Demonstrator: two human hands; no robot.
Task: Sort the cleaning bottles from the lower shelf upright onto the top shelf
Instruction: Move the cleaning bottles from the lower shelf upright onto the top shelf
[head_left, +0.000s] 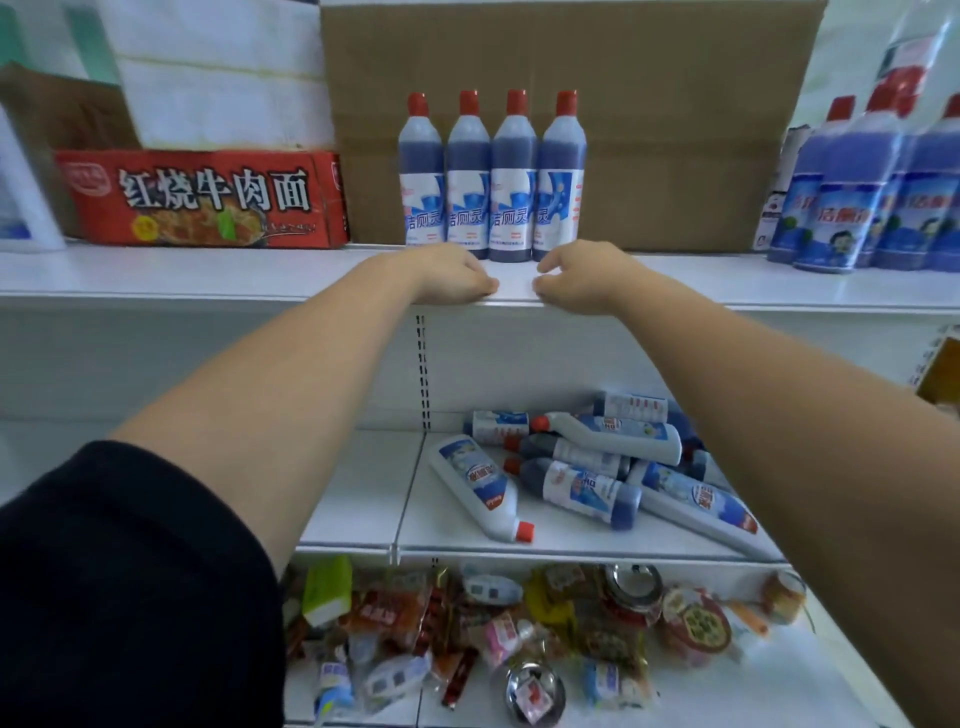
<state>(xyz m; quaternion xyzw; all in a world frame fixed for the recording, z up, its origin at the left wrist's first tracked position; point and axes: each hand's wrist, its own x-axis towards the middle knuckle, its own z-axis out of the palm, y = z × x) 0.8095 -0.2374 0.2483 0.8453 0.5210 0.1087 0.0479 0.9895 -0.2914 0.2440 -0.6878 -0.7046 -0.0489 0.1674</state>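
Observation:
Several blue bottles with red caps (491, 176) stand upright in a row on the white top shelf (208, 273). Just in front of them, my left hand (449, 275) and my right hand (582, 278) rest on the shelf's front edge with fingers curled and nothing in them. On the lower shelf (358, 499) lies a heap of cleaning bottles (597, 462) on their sides, some white with bent necks, some dark blue. One white bottle (480, 488) lies apart at the heap's left, its red cap toward me.
A large cardboard box (675, 130) stands behind the upright row. A red noodle carton (202, 197) lies on the top shelf's left. More blue bottles (872, 197) stand at the right. The bottom shelf holds mixed snack packets and tins (519, 634).

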